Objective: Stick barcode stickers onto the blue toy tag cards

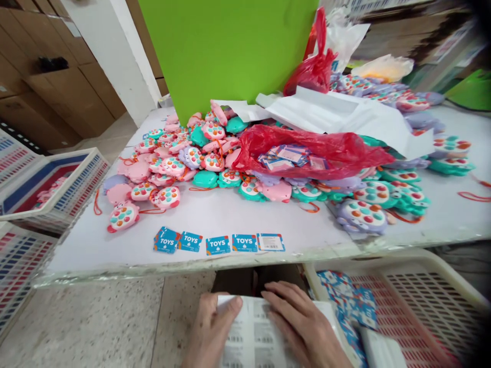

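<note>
Below the table's front edge, both my hands rest on a white sheet of barcode labels (251, 332). My left hand (210, 327) grips the sheet's left edge, thumb on top. My right hand (303, 324) lies over the sheet's right part with its fingers stretched flat. On the white table (230, 214) above, a row of blue "TOYS" tags (218, 241) lies near the front edge. Behind them sits a big pile of pink, teal and purple toy phones (184, 163).
A red plastic bag (310, 151) with more tags lies on the pile, with white paper (337, 112) and a green board (226, 46) behind. A white basket (414, 306) holding blue tags stands at lower right. Striped crates (46, 184) stand at left.
</note>
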Demonstrator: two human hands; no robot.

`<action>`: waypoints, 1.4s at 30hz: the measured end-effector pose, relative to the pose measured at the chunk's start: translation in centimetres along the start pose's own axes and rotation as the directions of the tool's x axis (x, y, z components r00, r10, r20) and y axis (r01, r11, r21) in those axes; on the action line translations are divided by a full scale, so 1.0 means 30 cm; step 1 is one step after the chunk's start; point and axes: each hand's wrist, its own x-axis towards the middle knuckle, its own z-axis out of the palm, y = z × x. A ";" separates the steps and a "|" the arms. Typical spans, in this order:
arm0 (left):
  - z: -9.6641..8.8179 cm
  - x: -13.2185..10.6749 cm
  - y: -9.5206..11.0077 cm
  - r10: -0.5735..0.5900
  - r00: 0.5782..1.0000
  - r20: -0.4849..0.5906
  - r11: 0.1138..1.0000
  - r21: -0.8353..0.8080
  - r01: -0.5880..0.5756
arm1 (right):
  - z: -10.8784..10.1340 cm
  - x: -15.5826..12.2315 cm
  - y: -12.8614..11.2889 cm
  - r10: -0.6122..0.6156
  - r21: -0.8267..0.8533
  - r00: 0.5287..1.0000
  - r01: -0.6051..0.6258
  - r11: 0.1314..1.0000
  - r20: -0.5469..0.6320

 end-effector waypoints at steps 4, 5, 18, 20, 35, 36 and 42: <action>0.003 0.011 -0.020 -0.035 0.999 0.028 0.998 -0.047 0.036 | -0.001 -0.022 0.009 -0.075 -0.004 0.997 0.075 0.997 -0.024; 0.001 0.016 -0.026 -0.042 0.999 0.034 0.998 -0.054 0.044 | -0.011 -0.020 0.001 -0.075 0.013 0.996 0.076 0.997 -0.039; -0.029 0.128 0.026 0.812 0.444 0.378 0.320 0.348 -0.881 | -0.068 0.364 0.167 0.262 0.234 0.923 -0.331 0.914 0.283; -0.019 0.150 0.031 0.839 0.378 0.392 0.220 0.390 -0.894 | -0.032 0.398 0.177 0.241 0.211 0.904 -0.327 0.921 0.352; -0.008 0.215 0.052 0.823 0.327 0.464 0.123 0.417 -0.900 | 0.009 0.452 0.186 0.161 0.178 0.856 -0.279 0.944 0.492; -0.007 0.216 0.054 0.818 0.331 0.471 0.126 0.415 -0.901 | 0.008 0.453 0.187 0.154 0.178 0.855 -0.273 0.945 0.495; -0.004 0.221 0.053 0.791 0.373 0.485 0.167 0.415 -0.894 | 0.006 0.457 0.184 0.128 0.178 0.861 -0.243 0.954 0.492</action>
